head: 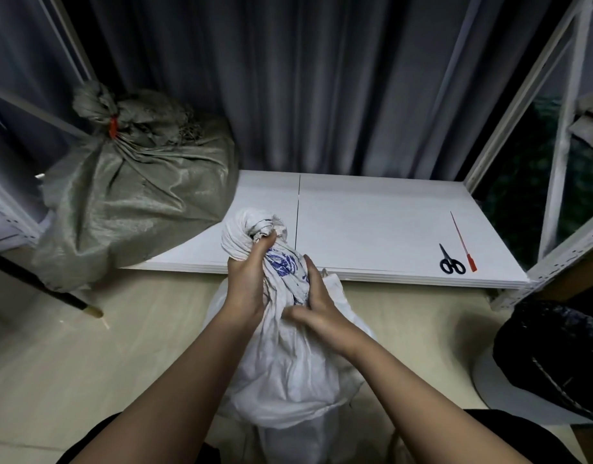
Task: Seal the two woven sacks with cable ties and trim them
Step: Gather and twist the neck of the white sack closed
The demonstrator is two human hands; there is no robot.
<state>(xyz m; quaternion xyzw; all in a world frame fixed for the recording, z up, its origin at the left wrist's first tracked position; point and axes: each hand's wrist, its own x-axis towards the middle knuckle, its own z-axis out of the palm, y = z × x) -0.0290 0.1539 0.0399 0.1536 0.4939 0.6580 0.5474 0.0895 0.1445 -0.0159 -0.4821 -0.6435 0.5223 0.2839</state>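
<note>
Gripping the white sack (288,370) at its gathered neck with both hands. Left hand (248,283) is wrapped around the twisted neck, fingers curled out of sight behind the fabric, thumb pointing up against the bunched top. Right hand (317,308) sits just beside it and lower — fingers half spread and pressed into the cloth under the blue print, thumb tucked across toward the left hand. Both hands are closed on fabric only.

White sack stands on the floor directly before me, its neck rising in front of the near edge of the white board (372,222).

Count, placed from the board:
- Sacks: two. The white one in my hands; a grey-green sack (127,202) resting on the board's far-left corner and spilling off onto the floor, neck already cinched.
- Cable ties: two, both red. One tied cable tie (113,127) around the grey-green sack's neck; one loose cable tie (462,241) lying straight near the board's right edge, thick end toward me.
- Scissors (451,261): one pair, black handles, blades shut, lying on the board just left of the loose tie — not touching it, as far as I can tell.

White sack's neck carries no tie yet.
</note>
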